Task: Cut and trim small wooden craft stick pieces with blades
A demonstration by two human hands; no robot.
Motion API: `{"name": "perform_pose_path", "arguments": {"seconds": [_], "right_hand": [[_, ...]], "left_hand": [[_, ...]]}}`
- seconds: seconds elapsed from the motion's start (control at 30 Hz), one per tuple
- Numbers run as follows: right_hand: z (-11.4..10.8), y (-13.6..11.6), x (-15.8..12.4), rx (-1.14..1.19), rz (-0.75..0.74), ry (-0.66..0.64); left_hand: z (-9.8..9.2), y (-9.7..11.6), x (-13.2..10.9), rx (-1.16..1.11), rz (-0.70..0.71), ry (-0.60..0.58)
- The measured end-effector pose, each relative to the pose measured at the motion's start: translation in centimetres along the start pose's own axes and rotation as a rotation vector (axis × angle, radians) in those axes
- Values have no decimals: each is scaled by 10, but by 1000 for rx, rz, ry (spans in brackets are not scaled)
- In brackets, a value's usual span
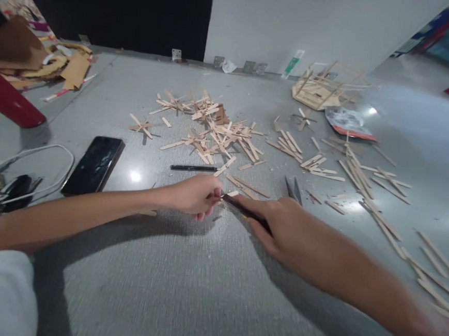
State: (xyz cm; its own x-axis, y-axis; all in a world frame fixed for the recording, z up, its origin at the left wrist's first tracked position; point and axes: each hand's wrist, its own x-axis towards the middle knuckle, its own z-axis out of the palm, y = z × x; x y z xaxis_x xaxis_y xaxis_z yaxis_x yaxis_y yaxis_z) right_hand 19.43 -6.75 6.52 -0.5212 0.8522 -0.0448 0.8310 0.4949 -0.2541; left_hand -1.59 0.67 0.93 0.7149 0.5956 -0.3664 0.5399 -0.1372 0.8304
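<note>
My left hand [199, 194] is closed in a pinch near the middle of the table. A small piece of wooden stick seems to be between its fingertips, mostly hidden by them. My right hand [278, 221] is wrapped round a slim dark knife-like tool [246, 209], whose tip meets the left fingertips; its exact kind is not clear. Just beyond the right hand show the pointed metal blades of scissors [295, 189], their handles out of sight. A black pen [193, 168] lies beyond my left hand, with flat wooden craft sticks [248, 186] beside it.
A heap of sticks [231, 132] and star-shaped stick pieces lies farther back. Loose sticks [358, 176] spread to the right. A wooden stick frame [320, 90] and plastic bag [350, 123] stand near the wall. On the left are a phone [93, 165], keys, a cable and cardboard [77, 69].
</note>
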Motion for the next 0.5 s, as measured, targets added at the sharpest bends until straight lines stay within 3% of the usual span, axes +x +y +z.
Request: {"name": "perform_pose_path", "arguments": {"seconds": [0.1,0.23,0.37,0.5], "right_hand": [[7,7,-4,138,30,-34],[33,16,-22,133,124,106],[55,26,-36,-32,8,279],[66,30,-42,-102,-145,259]], "left_hand": [[-6,6,-3,17,-22,-40],[-16,12,-6,172,20,-68],[-24,16,-8,374,115,-110],[-28,19,-10,416,135,-189]]}}
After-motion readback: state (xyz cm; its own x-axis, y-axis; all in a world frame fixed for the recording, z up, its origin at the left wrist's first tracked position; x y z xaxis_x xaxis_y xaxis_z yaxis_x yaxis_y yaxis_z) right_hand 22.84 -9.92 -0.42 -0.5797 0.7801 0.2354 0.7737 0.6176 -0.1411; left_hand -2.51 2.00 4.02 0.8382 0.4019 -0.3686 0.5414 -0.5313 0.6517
